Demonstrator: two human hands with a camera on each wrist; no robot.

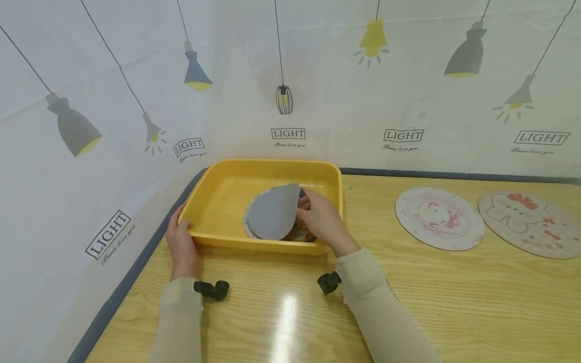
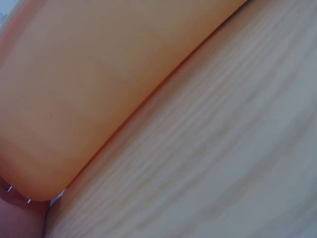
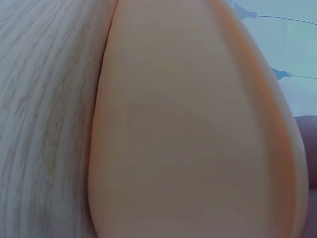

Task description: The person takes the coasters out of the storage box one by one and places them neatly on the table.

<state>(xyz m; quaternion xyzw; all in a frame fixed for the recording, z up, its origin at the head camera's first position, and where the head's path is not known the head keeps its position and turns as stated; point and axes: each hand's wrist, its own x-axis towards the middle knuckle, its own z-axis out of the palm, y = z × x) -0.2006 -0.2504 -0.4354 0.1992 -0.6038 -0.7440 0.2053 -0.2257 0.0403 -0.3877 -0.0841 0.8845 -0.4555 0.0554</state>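
In the head view a yellow plastic tray (image 1: pixel 218 201) stands at the back of the table. My left hand (image 1: pixel 182 247) grips its front left corner, thumb over the rim and fingers along the outside. Inside the tray, my right hand (image 1: pixel 321 216) pinches the right edge of a round mat whose plain grey underside (image 1: pixel 272 212) faces up, bent upward on that side. Beneath it shows a patterned surface (image 1: pixel 300 234) in brown and orange. Both wrist views are filled mostly by the tray's outer wall (image 2: pixel 89 99), with a bit of the right hand (image 3: pixel 308 153) past the rim.
To the right on the wooden table (image 1: pixel 272 312) lie a round mat with a pink design (image 1: pixel 438 217) and another round mat with a bunny (image 1: pixel 528 222). A white cloth printed with lamps (image 1: pixel 336 101) hangs behind and to the left, with a dark strip (image 1: pixel 408 174) along its foot.
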